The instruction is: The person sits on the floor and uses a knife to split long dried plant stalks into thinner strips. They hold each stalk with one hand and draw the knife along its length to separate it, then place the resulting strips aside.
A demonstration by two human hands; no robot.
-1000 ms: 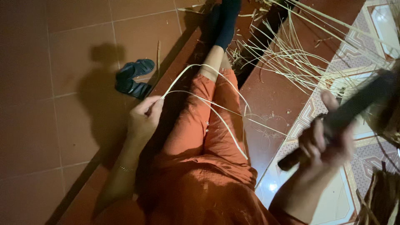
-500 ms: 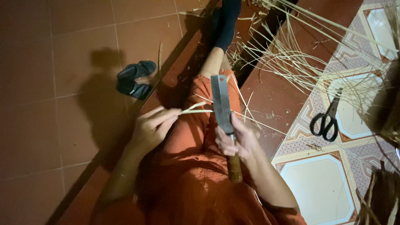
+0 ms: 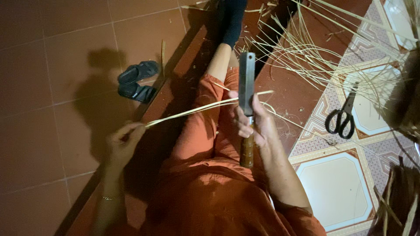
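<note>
My right hand (image 3: pixel 253 122) grips a knife with a flat steel blade (image 3: pixel 246 81) and a wooden handle (image 3: pixel 247 150), held upright over my lap. My left hand (image 3: pixel 122 142) pinches the end of a thin pale bamboo strip (image 3: pixel 192 111). That strip runs from my left fingers across my orange-trousered leg (image 3: pixel 197 135) to the blade, where my right thumb presses on it. I sit on a reddish step with one leg stretched out, its foot in a dark sock (image 3: pixel 231 19).
A heap of loose bamboo strips (image 3: pixel 315 57) spreads at the upper right. Black scissors (image 3: pixel 341 116) lie on the patterned tiles (image 3: pixel 337 192). A pair of dark sandals (image 3: pixel 136 81) rests on the lower red floor at left. Dark bundled material (image 3: pixel 400 196) sits at the right edge.
My left hand has pulled the strip out to the left and down, so it now stretches long. The knife stays upright in my right hand over my lap; a second ago it was off to the right.
</note>
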